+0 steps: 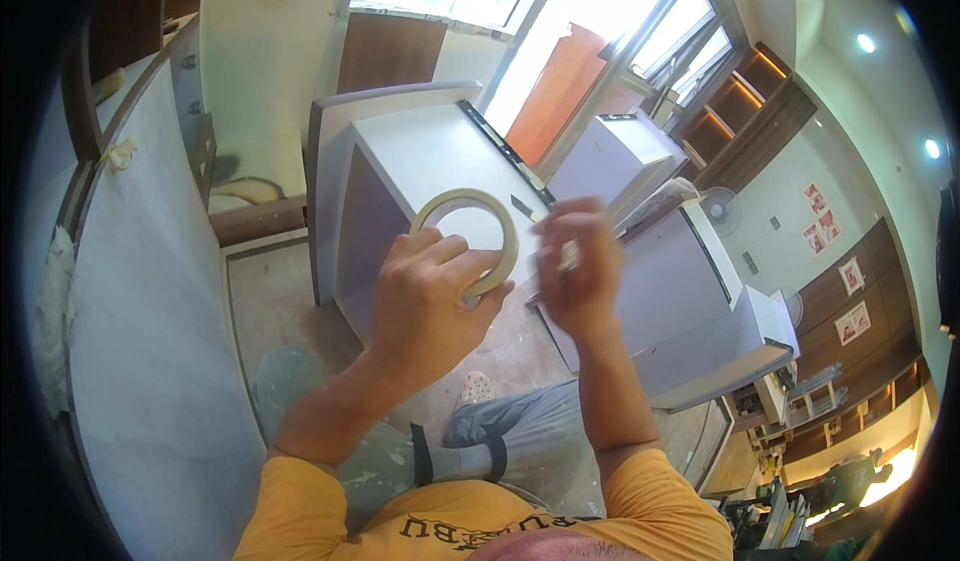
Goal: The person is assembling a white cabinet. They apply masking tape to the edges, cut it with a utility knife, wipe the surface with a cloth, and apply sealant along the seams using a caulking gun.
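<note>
So the person's got a roll of masking tape (466, 241) up in front of their chest, well above the floor. The left hand (430, 296) is wrapped round the lower edge of the ring, thumb hooked through the hole and fingers closed on the outside, so that grip is firmly shut on the roll. It looks held that way to stop the roll spinning or slipping while the other hand works at it.

The right hand (578, 261) sits just beside the roll, on the far side from the left thumb. Its fingers are pinched together on what looks like the loose end of the tape (567, 254), a pale sliver. It's blurred, so I can't swear how much is peeled off, but the pinch is closed on something thin, and it's close to the rim, likely so the strip comes away flat.

Past the hands, further out than either grip, is a big white cabinet (420, 161) lying on the floor, with more pale panels (680, 291) off beyond the right hand. Under the hands there's a dusty floor (280, 301) and the person's paint-spattered grey trousers (520, 431). A tall white panel (150, 311) stands out past the left elbow.
</note>
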`<control>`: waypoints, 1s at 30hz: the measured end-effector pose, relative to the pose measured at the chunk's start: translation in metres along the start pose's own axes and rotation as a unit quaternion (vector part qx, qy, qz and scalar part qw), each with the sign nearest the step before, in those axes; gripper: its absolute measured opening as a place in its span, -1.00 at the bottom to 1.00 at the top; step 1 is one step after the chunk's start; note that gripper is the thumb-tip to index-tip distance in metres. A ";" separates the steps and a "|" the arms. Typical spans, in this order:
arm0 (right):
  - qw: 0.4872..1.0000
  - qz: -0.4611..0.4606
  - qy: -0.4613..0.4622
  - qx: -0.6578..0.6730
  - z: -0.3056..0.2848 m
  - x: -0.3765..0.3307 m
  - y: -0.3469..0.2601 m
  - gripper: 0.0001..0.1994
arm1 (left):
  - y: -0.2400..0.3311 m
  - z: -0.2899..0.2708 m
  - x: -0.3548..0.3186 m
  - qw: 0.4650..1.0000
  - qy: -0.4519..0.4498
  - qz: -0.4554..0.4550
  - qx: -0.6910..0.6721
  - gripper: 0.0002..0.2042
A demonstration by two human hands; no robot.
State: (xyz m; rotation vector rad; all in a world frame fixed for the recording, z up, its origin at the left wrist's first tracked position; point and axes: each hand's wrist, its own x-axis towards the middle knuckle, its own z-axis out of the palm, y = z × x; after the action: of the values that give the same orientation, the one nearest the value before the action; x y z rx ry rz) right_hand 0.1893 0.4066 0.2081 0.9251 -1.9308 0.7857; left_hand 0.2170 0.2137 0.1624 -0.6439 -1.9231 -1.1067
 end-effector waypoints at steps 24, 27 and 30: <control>0.994 0.035 -0.096 0.032 -0.006 0.008 -0.013 -0.78 | -0.001 -0.005 0.001 0.997 -0.023 -0.059 -0.039 -0.69; 0.994 0.003 -0.105 -0.016 -0.002 0.007 -0.016 -0.72 | 0.000 -0.005 0.004 0.997 -0.008 -0.046 -0.060 -0.70; 0.995 -0.014 -0.083 -0.062 0.000 0.004 -0.014 -0.72 | 0.005 -0.008 0.005 0.989 -0.040 -0.121 -0.076 -0.69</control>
State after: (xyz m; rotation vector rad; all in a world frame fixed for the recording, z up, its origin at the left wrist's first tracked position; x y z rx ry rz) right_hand 0.1990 0.3984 0.2143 0.9664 -2.0804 0.5808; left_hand 0.2210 0.2090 0.1716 -0.5526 -2.0393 -1.4091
